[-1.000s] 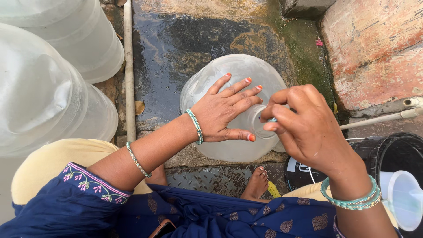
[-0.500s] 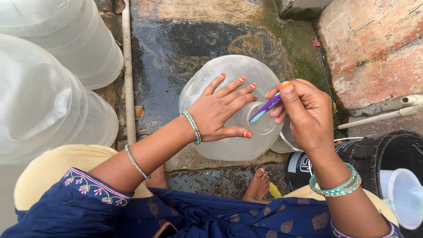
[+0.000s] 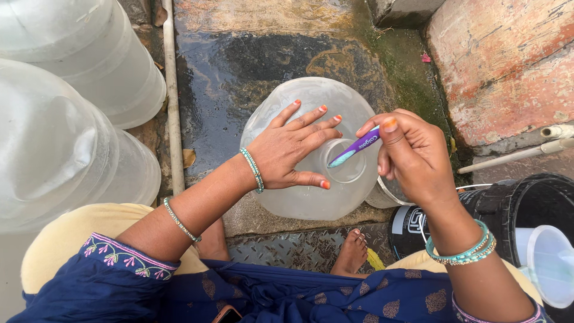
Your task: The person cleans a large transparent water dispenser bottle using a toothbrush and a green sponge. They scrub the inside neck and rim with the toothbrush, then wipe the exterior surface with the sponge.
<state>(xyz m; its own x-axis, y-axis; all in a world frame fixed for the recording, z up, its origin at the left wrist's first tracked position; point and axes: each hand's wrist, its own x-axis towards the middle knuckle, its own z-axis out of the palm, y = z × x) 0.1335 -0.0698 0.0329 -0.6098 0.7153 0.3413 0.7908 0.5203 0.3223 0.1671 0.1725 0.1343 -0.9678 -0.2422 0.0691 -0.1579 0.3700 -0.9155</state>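
Observation:
A large translucent plastic water jug [image 3: 299, 101] stands upright on the wet ground in front of me. My left hand [image 3: 296, 149] lies flat on its shoulder, fingers spread around the round mouth [image 3: 347, 170]. My right hand [image 3: 412, 152] grips a purple toothbrush [image 3: 357, 148] by the handle. The brush end slants down into the jug's mouth.
Two more big translucent jugs [image 3: 66, 137] stand at the left beside a thin pipe [image 3: 172, 101]. A black bucket [image 3: 526, 209] with a white funnel [image 3: 547, 263] sits at the right. A reddish stone slab [image 3: 508, 66] lies at the upper right. My bare foot [image 3: 350, 254] rests below the jug.
My right hand has lifted off the jug's mouth and now holds the toothbrush angled into the opening. The left hand has stayed on the jug.

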